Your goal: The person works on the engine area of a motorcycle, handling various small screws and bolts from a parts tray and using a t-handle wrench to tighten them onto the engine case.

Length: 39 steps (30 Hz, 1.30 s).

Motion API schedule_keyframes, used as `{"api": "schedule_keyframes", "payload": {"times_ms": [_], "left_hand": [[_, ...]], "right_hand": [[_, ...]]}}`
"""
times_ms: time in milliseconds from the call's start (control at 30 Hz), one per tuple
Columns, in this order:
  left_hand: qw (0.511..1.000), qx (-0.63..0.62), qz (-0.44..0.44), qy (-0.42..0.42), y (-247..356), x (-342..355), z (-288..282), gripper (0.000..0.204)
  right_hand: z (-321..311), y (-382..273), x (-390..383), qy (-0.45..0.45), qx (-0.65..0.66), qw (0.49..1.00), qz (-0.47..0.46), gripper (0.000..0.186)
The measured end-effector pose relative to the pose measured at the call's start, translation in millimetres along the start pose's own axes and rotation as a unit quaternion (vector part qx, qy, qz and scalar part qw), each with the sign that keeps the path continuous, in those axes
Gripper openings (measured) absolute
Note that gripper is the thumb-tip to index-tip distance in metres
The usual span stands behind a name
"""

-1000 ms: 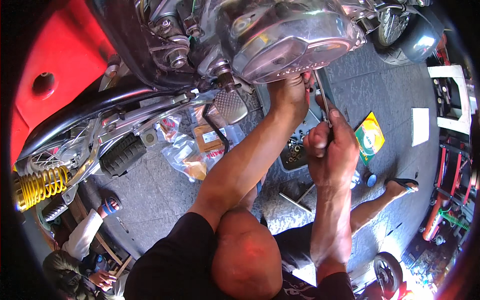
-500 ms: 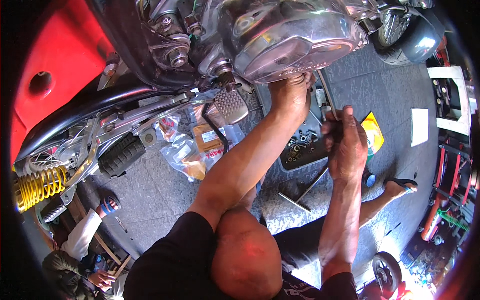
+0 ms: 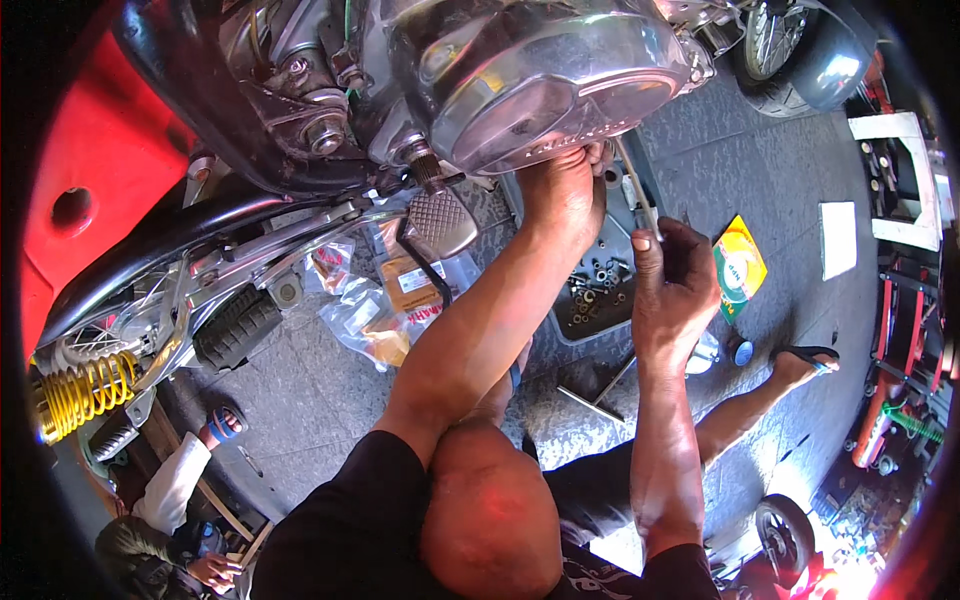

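My left hand point(image 3: 565, 195) reaches up beneath the rounded metal engine cover point(image 3: 540, 110) of a motorcycle. Its fingers are curled near the top of a thin metal rod point(image 3: 637, 190), and what they grip is hidden. Closed round the rod's lower end is my right hand point(image 3: 675, 290), thumb pressed along it. The rod slants up toward the cover's lower edge, where its top end is hard to make out. Below both hands lies a grey tray point(image 3: 562, 327) holding several nuts and washers point(image 3: 597, 287).
A foot pedal point(image 3: 440, 222) juts out left of my left forearm. Parts bags point(image 3: 375, 320), a T-handle wrench point(image 3: 592, 403) and a yellow-green packet point(image 3: 740, 265) lie on the floor. Another person point(image 3: 165, 540) sits at lower left; a wheel point(image 3: 785, 540) stands at lower right.
My right hand has shifted a little left and down with the rod's lower end. My left hand stays under the cover. The whole view has moved slightly.
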State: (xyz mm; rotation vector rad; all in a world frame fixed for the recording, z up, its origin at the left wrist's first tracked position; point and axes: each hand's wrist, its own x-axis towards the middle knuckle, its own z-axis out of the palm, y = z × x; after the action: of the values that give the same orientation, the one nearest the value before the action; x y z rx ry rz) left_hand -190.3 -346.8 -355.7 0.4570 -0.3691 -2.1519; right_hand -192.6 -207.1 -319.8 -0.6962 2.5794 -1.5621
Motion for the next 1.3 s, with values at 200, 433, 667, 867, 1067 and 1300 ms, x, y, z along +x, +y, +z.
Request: {"api": "schedule_keyframes", "payload": {"times_ms": [200,433,667,867,1067,1300], "left_hand": [[1.0,0.001,-0.014,-0.004,4,-2,5,0.008],[0.999,0.038,-0.036,0.014,3,-7,8,0.018],[0.999,0.036,-0.019,0.019,0,-2,6,0.014],[0.997,0.018,-0.057,0.051,2,-4,6,0.011],[0.998,-0.012,-0.062,0.027,5,-3,4,0.003],[0.997,-0.008,-0.073,-0.013,6,0,-2,0.007]], "right_hand": [[-1,5,6,0.029,-0.117,0.98,-0.156,0.02],[5,-19,2,-0.078,0.356,0.86,0.359,0.037],[-6,-26,2,-0.13,0.102,0.976,0.142,0.031],[-21,-22,29,-0.159,-0.22,0.915,-0.3,0.041],[-28,-27,50,-0.196,-0.154,0.918,-0.307,0.033],[-25,-6,48,-0.255,0.107,0.961,0.029,0.022]]}}
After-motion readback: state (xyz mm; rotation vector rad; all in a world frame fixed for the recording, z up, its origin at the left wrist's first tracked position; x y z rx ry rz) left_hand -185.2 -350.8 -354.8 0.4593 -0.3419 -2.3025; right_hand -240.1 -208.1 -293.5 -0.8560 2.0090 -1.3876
